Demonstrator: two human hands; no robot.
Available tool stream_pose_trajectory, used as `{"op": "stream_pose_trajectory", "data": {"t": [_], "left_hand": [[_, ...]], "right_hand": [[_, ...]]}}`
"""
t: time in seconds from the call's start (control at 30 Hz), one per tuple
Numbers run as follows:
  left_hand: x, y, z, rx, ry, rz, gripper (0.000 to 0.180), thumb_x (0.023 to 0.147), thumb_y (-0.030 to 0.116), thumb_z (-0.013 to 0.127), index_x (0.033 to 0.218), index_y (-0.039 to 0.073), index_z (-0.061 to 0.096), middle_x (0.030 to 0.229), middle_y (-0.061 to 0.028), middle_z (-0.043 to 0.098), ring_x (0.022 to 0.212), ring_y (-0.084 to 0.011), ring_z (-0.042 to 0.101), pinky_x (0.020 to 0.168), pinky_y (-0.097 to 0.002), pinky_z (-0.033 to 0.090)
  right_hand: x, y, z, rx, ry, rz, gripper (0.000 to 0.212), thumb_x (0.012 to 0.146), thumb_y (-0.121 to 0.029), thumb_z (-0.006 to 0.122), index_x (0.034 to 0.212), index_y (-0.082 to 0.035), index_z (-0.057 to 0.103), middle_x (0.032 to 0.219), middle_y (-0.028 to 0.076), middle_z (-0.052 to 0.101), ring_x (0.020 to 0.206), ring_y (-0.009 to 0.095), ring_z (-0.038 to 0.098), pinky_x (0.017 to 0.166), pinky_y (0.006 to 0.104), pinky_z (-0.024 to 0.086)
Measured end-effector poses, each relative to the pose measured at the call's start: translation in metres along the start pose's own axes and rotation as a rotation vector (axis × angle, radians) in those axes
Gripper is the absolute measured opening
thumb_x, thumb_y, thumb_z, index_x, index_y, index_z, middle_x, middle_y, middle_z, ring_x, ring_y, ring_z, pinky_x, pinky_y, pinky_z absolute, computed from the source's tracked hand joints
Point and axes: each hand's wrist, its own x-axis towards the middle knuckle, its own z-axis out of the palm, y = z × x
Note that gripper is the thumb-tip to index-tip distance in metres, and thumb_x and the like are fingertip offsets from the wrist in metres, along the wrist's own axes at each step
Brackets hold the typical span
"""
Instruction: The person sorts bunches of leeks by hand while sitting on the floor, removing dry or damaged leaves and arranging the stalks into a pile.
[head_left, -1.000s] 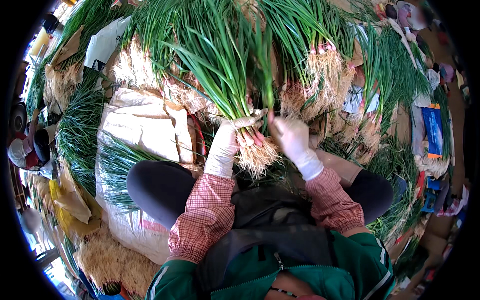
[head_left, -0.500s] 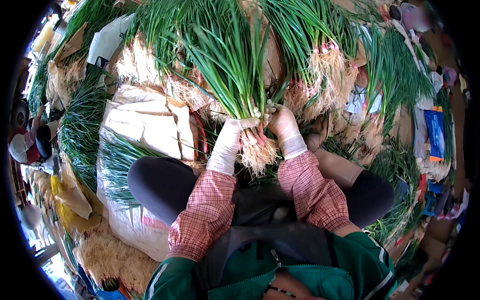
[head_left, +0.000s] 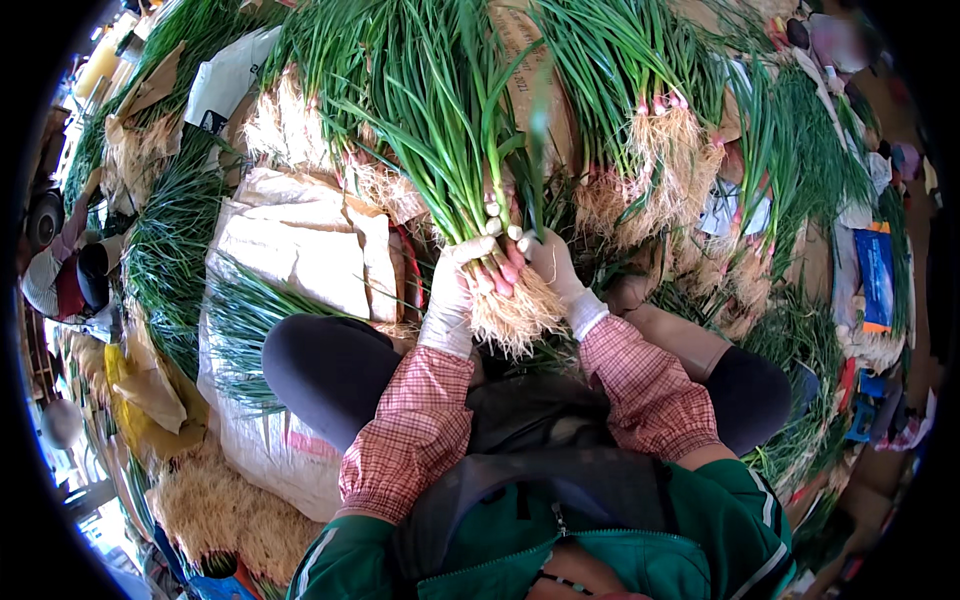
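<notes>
Holds a bunch of onion plants (head_left: pixel 450 165) by the stems (head_left: pixel 466 222) in the pale-gloved left hand (head_left: pixel 458 270), before the lap (head_left: pixel 535 410): long glossy leaves (head_left: pixel 425 130), rounded pinkish bulbs (head_left: pixel 505 275), wiry straw-coloured roots (head_left: pixel 515 315). Has the gloved right hand (head_left: pixel 550 265) just beside the bulbs; cannot tell whether closed on anything. Sits between creased tan sacking (head_left: pixel 285 240) at left and piled greens (head_left: pixel 795 375) at right, with more root-fringed bunches (head_left: pixel 668 140) crowding ahead.
</notes>
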Motion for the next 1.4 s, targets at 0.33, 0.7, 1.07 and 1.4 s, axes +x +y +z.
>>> {"op": "stream_pose_trajectory", "data": {"t": [0.33,0.7,1.07,1.4], "left_hand": [[-0.006,0.006,0.016,-0.106,0.057,-0.017,0.034,0.081,0.017,0.060,0.104,-0.008,0.058,0.080,-0.0227,0.065,0.048,-0.0213,0.062,0.032,-0.0178,0.039],[-0.011,0.018,0.011,0.112,-0.092,-0.112,0.032,0.080,0.014,0.062,0.101,-0.009,0.058,0.078,-0.0180,0.064,0.059,-0.0248,0.064,0.053,-0.0301,0.057],[0.004,-0.001,0.027,0.103,0.045,-0.062,0.033,0.079,0.002,0.059,0.110,-0.003,0.053,0.089,-0.0194,0.068,0.054,-0.0229,0.064,0.049,-0.0261,0.055],[0.007,0.008,0.024,0.337,0.145,-0.084,0.026,0.077,0.005,0.064,0.097,-0.010,0.061,0.076,-0.0186,0.066,0.050,-0.0208,0.064,0.039,-0.0236,0.048]], "right_hand": [[0.012,-0.141,-0.043,-0.812,0.101,-0.726,0.044,0.081,-0.015,0.067,0.119,0.001,0.051,0.105,0.015,0.062,0.095,0.025,0.061,0.089,0.0399,0.047],[-0.023,-0.058,-0.050,-0.876,-0.469,-0.338,0.023,0.091,-0.010,0.047,0.107,-0.003,0.062,0.097,0.014,0.066,0.091,0.026,0.064,0.086,0.0324,0.049],[0.031,-0.148,-0.032,0.613,0.063,-0.163,0.022,0.095,-0.020,0.050,0.097,0.000,0.059,0.092,0.007,0.061,0.082,0.017,0.058,0.085,0.0321,0.047],[-0.030,-0.124,-0.088,0.767,-0.038,-0.081,0.029,0.094,-0.035,0.052,0.102,-0.007,0.057,0.069,-0.006,0.039,0.053,0.005,0.034,0.052,0.0229,0.034]]}}
